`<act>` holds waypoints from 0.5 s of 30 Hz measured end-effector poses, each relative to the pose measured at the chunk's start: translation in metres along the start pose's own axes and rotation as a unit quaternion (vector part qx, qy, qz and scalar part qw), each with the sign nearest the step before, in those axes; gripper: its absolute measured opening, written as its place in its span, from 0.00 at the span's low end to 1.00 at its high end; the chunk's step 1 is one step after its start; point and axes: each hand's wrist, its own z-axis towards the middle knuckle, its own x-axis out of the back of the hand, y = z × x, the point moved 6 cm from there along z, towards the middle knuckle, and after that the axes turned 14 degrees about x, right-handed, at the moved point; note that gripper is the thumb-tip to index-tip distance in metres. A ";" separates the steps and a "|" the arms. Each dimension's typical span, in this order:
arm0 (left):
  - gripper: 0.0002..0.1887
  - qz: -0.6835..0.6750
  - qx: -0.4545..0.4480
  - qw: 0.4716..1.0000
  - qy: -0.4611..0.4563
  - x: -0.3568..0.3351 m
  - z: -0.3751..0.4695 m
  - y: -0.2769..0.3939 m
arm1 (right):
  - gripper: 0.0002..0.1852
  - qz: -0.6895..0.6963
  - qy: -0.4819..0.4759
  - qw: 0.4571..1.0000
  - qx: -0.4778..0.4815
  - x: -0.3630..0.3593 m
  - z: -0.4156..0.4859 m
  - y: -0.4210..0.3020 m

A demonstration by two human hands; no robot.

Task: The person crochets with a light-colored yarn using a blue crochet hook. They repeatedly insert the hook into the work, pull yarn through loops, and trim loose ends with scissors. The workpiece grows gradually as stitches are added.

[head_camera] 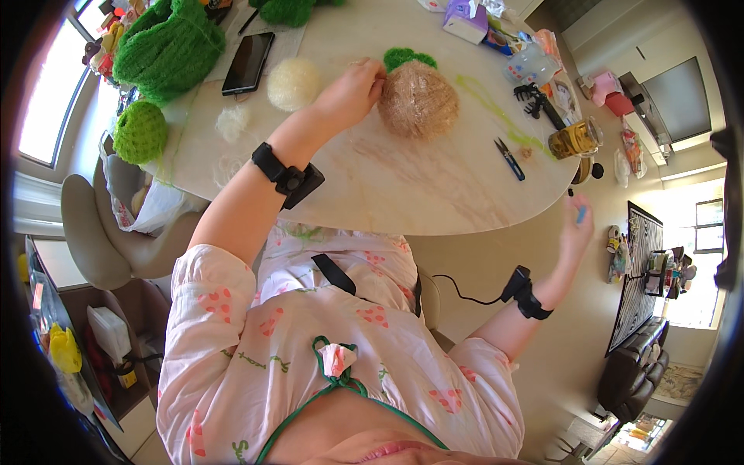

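Observation:
My left hand [367, 87] is curled against the left side of a fuzzy tan yarn ball [419, 102], its fingertips partly hidden. A small dark green fuzzy piece [410, 58] shows just behind that ball. Out to the right, beyond the table's rim, my right hand [575, 226] is raised with a small blue object [581, 215] between its fingers; blur hides what it is. Left of my left hand lies a cream yarn ball [293, 84], with a loose white tuft [232, 123] beside it. Blue-handled thread snips [510, 160] lie on the table's right side.
The marble-look table [372, 186] has a rounded edge before me. Green yarn [168, 49], a lime green ball [139, 132] and a phone [249, 63] lie left. A glass jar of amber liquid [575, 138], a black tripod [539, 104] and lime strands [500, 113] are right.

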 end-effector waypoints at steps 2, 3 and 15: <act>0.12 -0.004 0.009 0.997 0.071 0.013 -0.007 0.000 | 0.20 -0.073 -0.024 0.996 0.052 -0.020 -0.004 -0.041; 0.13 -0.001 0.029 0.995 0.097 0.019 -0.012 0.001 | 0.19 -0.069 -0.012 0.992 0.104 -0.026 -0.004 -0.066; 0.26 -0.549 0.216 0.783 -0.197 0.061 -0.106 0.061 | 0.13 0.396 -0.260 0.869 0.140 -0.121 -0.043 -0.291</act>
